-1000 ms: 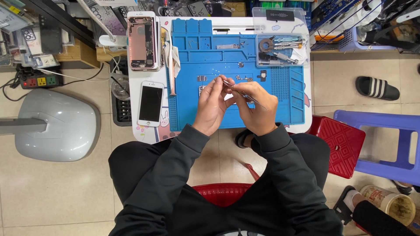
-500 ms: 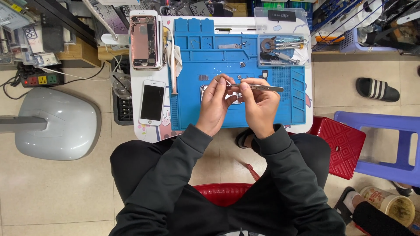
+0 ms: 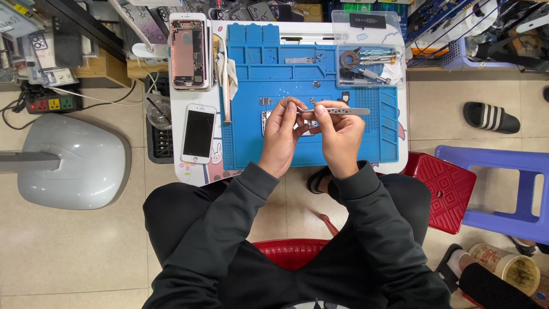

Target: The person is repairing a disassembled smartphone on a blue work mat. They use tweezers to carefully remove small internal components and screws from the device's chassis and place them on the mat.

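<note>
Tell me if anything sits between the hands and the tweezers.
Nothing does. The right hand already holds the tweezers, lying level above the blue mat, and the left hand meets their tip. What is pinched there is too small to tell.

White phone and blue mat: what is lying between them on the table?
In the head view, a slim pinkish tool lies between the white phone and the blue mat.

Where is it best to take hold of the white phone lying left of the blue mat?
Probably by its two long edges, from above. The phone lies flat, screen up, on the table, with its long sides free; the mat leaves a small gap.
</note>
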